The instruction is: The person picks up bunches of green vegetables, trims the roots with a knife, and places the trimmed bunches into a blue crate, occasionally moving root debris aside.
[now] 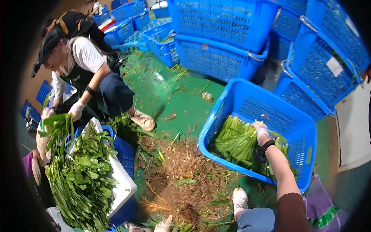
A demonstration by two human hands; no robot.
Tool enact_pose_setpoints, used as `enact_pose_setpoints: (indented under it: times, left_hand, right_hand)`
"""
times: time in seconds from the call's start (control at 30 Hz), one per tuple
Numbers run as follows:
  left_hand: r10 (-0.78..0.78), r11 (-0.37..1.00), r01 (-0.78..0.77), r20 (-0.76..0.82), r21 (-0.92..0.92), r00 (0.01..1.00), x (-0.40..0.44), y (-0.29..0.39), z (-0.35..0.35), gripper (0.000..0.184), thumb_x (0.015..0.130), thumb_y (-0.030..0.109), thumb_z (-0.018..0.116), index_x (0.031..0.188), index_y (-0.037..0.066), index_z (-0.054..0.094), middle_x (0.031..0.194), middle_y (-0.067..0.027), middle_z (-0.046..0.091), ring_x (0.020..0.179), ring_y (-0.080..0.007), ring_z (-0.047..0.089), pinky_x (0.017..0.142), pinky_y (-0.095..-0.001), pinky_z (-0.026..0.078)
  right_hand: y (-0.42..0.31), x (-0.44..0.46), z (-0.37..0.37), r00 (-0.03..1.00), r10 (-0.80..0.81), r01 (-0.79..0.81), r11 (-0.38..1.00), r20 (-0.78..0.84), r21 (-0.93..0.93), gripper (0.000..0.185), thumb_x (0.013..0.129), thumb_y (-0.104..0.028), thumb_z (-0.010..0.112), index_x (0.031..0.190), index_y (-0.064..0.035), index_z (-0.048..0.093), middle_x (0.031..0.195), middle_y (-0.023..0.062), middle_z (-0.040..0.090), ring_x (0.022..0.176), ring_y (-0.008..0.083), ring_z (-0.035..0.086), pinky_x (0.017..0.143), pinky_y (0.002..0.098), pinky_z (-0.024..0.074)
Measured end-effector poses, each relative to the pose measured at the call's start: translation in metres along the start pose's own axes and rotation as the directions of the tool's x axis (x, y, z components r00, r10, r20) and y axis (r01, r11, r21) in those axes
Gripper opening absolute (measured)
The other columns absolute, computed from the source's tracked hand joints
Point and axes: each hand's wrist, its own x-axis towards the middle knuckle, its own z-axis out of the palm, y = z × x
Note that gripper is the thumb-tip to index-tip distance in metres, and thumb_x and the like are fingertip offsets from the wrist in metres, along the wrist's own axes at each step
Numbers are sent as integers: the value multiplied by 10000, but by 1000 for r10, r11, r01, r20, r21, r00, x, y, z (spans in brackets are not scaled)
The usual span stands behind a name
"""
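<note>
My right hand (261, 129), in a whitish glove with a black band at the wrist, reaches into a large blue plastic basket (210, 133). Its fingers are closed around the ends of a bunch of leafy greens (235, 138), which lies inside with more greens partly hidden by my forearm. At the bottom edge, my left hand (164, 224), also gloved, shows only in part, low over a heap of trimmed roots (185, 174). Its fingers look stretched out, and no held thing is visible there. A few green stems lie close to it on the right.
A co-worker (89, 58) squats at left, holding greens above a white foam box (125, 187) piled with leafy stalks (79, 185). Stacked blue crates (220, 54) stand behind my basket, and others (320, 62) at right. A purple bag (322, 205) lies at lower right.
</note>
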Motion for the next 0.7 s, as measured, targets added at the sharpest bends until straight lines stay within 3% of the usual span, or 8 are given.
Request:
enact_pose_setpoints:
  times: [0.07,0.17,0.27,0.4,0.5,0.53,0.6,0.7]
  left_hand:
    - [-52,998,55,62,-43,997,10,4,-8,594,773,72,680,1348,103,531,1009,-163,651,926,-328,612,833,-395,507]
    - [-39,995,25,144,101,989,13,-12,12,739,709,280,760,1381,136,488,1021,-134,638,929,-322,605,844,-423,481]
    - [-90,996,86,156,33,984,18,-16,8,655,766,273,719,1363,124,498,1055,-174,622,967,-350,585,870,-436,467]
    - [-204,975,188,148,116,968,14,-30,5,644,767,246,717,1360,116,500,1089,-186,614,1015,-344,576,893,-426,459]
    - [-231,967,226,30,116,972,3,-40,1,652,758,255,711,1360,128,495,1080,-146,610,995,-327,578,871,-426,450]
    - [-249,964,246,11,97,969,5,-39,-4,639,754,248,714,1346,124,510,1071,-148,612,988,-330,580,865,-427,450]
    - [-224,973,225,-21,56,974,3,-32,-13,628,750,245,720,1335,124,523,1062,-146,613,982,-329,582,861,-427,449]
    - [-119,992,122,-74,42,990,-6,-21,-16,595,740,227,731,1300,127,557,1008,-129,612,945,-317,582,843,-418,451]
  right_hand:
    - [3,-30,15,981,-175,179,983,-84,43,527,724,-336,736,1053,62,633,1011,268,670,967,396,645,832,428,481]
    - [19,0,36,933,-359,360,926,-30,111,505,747,-367,734,990,66,644,953,263,673,905,402,656,766,445,490]
    - [16,-2,37,942,-318,329,938,105,-113,636,773,-495,713,1055,72,652,1002,216,685,911,273,639,807,408,478]
    - [7,8,48,951,-284,307,903,120,-302,844,720,-611,723,1194,77,602,1157,237,645,1117,323,615,921,385,455]
    - [0,4,24,916,-338,388,882,215,-268,833,717,-623,714,1120,102,630,1109,266,655,1064,323,647,877,395,481]
    - [14,8,17,845,-426,458,889,324,-23,817,721,-596,721,1133,102,621,1126,262,652,1059,318,649,869,384,482]
    - [2,-24,-22,850,-379,472,856,365,-210,721,757,-559,698,1092,77,641,1068,243,674,1026,312,657,862,379,480]
    - [-20,-126,-89,741,-620,644,548,258,-534,511,869,-459,581,1057,12,645,919,175,689,907,290,671,816,386,482]
